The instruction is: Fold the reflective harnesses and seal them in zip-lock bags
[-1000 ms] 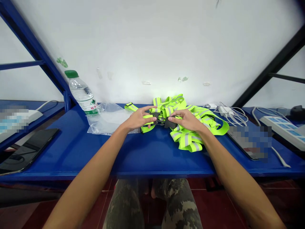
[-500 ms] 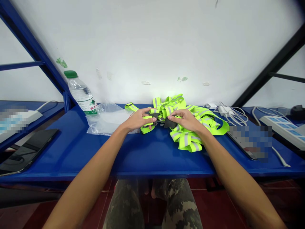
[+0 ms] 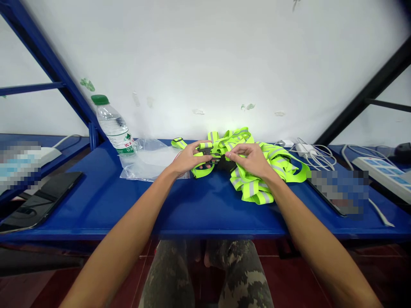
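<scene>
A heap of neon yellow reflective straps (image 3: 257,171) with grey bands lies on the blue table (image 3: 192,209), near the wall. My left hand (image 3: 188,159) is closed on a yellow strap and a dark buckle part (image 3: 208,150) at the heap's left end. My right hand (image 3: 252,159) pinches another strap just to the right, thumb against fingertips, over a dark buckle piece. Both hands nearly touch. What lies under the right fingers is partly hidden.
A water bottle (image 3: 114,126) with a green cap stands at the back left beside a clear plastic bag (image 3: 147,160). A dark tablet (image 3: 38,201) lies far left. White chargers and cables (image 3: 308,150), a power strip (image 3: 382,173) and a flat device (image 3: 334,192) sit right.
Both hands drew a little closer together over the buckle. The right fingers lifted off the dark piece into a pinch on the strap. The view shifted slightly.
</scene>
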The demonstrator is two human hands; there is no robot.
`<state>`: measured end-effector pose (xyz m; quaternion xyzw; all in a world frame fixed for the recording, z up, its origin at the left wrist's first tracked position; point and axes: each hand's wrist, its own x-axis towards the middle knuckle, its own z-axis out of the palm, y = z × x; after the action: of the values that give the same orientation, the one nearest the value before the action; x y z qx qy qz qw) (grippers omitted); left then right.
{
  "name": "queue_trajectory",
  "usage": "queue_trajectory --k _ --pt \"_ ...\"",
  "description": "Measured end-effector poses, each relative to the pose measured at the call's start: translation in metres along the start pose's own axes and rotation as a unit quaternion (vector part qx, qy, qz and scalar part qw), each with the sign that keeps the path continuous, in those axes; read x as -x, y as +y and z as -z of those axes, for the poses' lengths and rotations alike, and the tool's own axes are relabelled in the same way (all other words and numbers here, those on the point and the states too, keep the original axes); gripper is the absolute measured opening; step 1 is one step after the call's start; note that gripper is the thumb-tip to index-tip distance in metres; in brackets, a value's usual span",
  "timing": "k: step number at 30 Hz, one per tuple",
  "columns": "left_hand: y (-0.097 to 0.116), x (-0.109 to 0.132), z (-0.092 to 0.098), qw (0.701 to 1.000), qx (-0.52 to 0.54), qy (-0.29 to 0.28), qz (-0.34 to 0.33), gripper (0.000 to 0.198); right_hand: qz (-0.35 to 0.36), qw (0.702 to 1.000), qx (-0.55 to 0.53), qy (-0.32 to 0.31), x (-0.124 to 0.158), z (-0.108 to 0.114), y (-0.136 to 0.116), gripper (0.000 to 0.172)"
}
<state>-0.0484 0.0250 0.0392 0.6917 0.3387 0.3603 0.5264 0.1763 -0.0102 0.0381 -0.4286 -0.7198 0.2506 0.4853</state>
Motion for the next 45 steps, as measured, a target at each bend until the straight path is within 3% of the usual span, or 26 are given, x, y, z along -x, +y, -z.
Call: queue_trajectory --k 6,8,11,15,17,18,21,23,25,27,29,31,33,37,39,42,43,45 --pt "0.000 0.001 -0.019 0.998 0.025 0.046 -0.020 0.087 0.065 0.993 0.082 0.050 -0.005 -0.015 -0.006 0.022" --pt "-0.002 -0.003 -0.016 0.992 0.051 0.114 -0.037 0.085 0.124 0.976 0.144 0.109 0.001 -0.010 -0.015 0.021" --pt "-0.004 -0.014 0.001 0.951 0.097 0.282 -0.085 0.083 0.150 0.940 0.258 0.163 0.029 0.003 -0.028 0.032" --pt "-0.003 -0.022 0.024 0.855 0.075 0.483 -0.173 0.076 0.040 0.895 0.442 0.035 0.078 0.011 -0.016 0.092" --pt "0.000 -0.020 0.029 0.807 0.011 0.547 -0.224 0.077 -0.013 0.871 0.489 -0.032 0.087 0.009 0.002 0.100" --pt "0.001 -0.017 0.030 0.786 -0.027 0.566 -0.247 0.077 -0.031 0.864 0.499 -0.054 0.084 0.008 0.011 0.092" --pt "0.008 -0.008 0.028 0.743 -0.126 0.591 -0.288 0.076 -0.059 0.850 0.515 -0.095 0.051 0.014 0.028 0.050" --pt "0.013 -0.002 0.026 0.729 -0.160 0.596 -0.297 0.076 -0.083 0.847 0.519 -0.082 0.018 0.026 0.029 0.034" --pt "0.018 0.003 0.024 0.720 -0.180 0.596 -0.306 0.075 -0.102 0.857 0.505 0.002 -0.013 0.042 0.025 0.032" --pt "0.022 0.007 0.025 0.710 -0.195 0.592 -0.329 0.073 -0.081 0.861 0.487 0.124 -0.035 0.058 0.022 0.034" --pt "0.025 0.010 0.028 0.708 -0.194 0.582 -0.350 0.070 -0.028 0.848 0.465 0.250 -0.046 0.067 0.022 0.041" --pt "0.027 0.013 0.033 0.705 -0.185 0.581 -0.362 0.066 -0.005 0.833 0.460 0.307 -0.048 0.069 0.027 0.048" --pt "0.026 0.014 0.038 0.705 -0.179 0.586 -0.356 0.065 -0.047 0.835 0.486 0.254 -0.046 0.062 0.035 0.053" --pt "0.024 0.013 0.040 0.717 -0.176 0.581 -0.343 0.067 -0.145 0.866 0.478 -0.036 -0.040 0.034 0.047 0.080" --pt "0.025 0.012 0.034 0.726 -0.172 0.574 -0.339 0.065 -0.153 0.881 0.429 -0.130 -0.037 0.019 0.048 0.100" --pt "0.026 0.012 0.022 0.720 -0.177 0.589 -0.322 0.057 -0.143 0.895 0.405 -0.124 -0.031 -0.002 0.052 0.101" --pt "0.026 0.012 0.020 0.714 -0.178 0.597 -0.319 0.056 -0.132 0.896 0.411 -0.102 -0.030 -0.006 0.055 0.094" --pt "0.026 0.011 0.018 0.742 -0.169 0.574 -0.303 0.061 -0.099 0.896 0.427 -0.069 -0.031 -0.006 0.061 0.075"
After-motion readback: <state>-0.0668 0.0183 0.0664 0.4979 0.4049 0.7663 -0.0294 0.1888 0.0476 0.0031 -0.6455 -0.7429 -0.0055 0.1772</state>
